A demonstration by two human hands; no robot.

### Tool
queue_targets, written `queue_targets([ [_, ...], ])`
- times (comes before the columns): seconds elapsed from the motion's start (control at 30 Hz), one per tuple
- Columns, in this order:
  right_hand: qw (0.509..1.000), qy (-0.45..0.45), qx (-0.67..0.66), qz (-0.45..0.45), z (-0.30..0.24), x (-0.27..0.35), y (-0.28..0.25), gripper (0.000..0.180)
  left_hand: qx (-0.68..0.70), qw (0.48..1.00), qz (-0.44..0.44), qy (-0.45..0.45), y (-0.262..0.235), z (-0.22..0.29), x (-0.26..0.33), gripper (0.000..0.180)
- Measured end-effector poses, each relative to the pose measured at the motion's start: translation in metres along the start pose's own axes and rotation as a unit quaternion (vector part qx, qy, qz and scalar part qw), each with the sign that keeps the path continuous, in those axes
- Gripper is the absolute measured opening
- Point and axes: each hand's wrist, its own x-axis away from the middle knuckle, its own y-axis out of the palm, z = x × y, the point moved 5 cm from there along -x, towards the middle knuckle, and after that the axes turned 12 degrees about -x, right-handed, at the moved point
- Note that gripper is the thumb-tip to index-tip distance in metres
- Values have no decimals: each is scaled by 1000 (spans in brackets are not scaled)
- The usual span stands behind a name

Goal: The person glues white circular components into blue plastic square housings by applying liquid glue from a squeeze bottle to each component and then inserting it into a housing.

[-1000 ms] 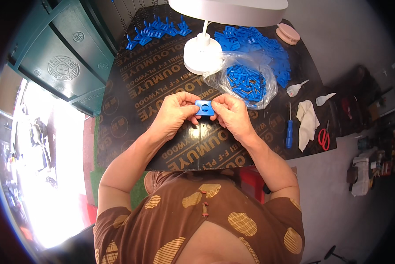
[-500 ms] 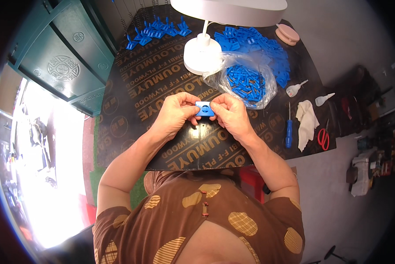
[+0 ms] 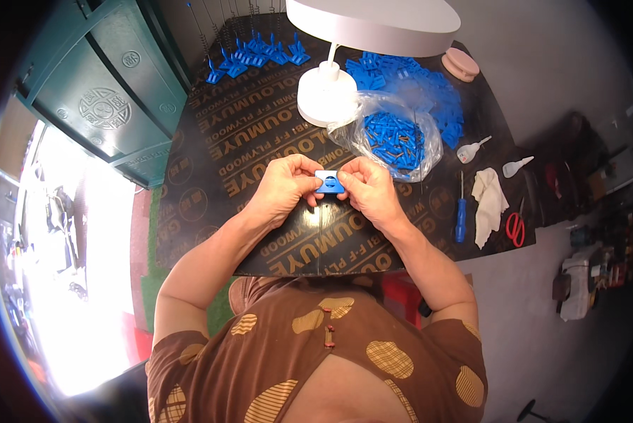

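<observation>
Between my two hands, above the near middle of the dark table, is a small blue square plastic plate (image 3: pixel 329 185) with a round opening in its centre. My left hand (image 3: pixel 288 185) pinches its left edge between thumb and fingers. On the right edge, my right hand (image 3: pixel 368 186) grips it the same way. Light glares off the plate's far side. A clear plastic bag (image 3: pixel 429 144) of small blue parts (image 3: pixel 394 141) lies just beyond my right hand.
A white lamp (image 3: pixel 327 95) stands beyond my hands, its broad head overhanging. Behind the bag spreads a pile of blue plates (image 3: pixel 419 77); assembled blue pieces (image 3: pixel 256 53) with wires stand far left. At right lie a screwdriver (image 3: pixel 460 218), cloth (image 3: pixel 488 204), scissors (image 3: pixel 516 229) and two small white bottles (image 3: pixel 471 149).
The whole table scene sits slightly lower in the picture, as the view has shifted a little. Both hands keep their pinch on the blue plate, whose tilt looks slightly different.
</observation>
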Motion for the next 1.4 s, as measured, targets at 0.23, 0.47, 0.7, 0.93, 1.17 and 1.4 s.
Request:
queue_targets([
  [0.23, 1000, 5, 2, -9, 1, 0, 0, 13, -8, 1000, 3, -4, 1, 3, 1, 17],
  [0.47, 1000, 11, -16, 4, -2, 0, 1, 15, 2, 1000, 21, 12, 2, 5, 1, 13],
  [0.7, 1000, -3, 9, -7, -2, -1, 2, 19, 9, 1000, 28, 11, -1, 4, 0, 14],
  [0.93, 1000, -8, 10, -20, -5, 1, 5, 20, 16, 999, 31, 10, -3, 3, 0, 14],
  [1.17, 1000, -9, -15, -25, -1, 0, 5, 21, 22, 999, 24, 6, -3, 2, 0, 14],
  [1.4, 1000, -2, -10, -29, -1, 1, 4, 19, 34, 999, 12, -1, -3, 0, -1, 18],
])
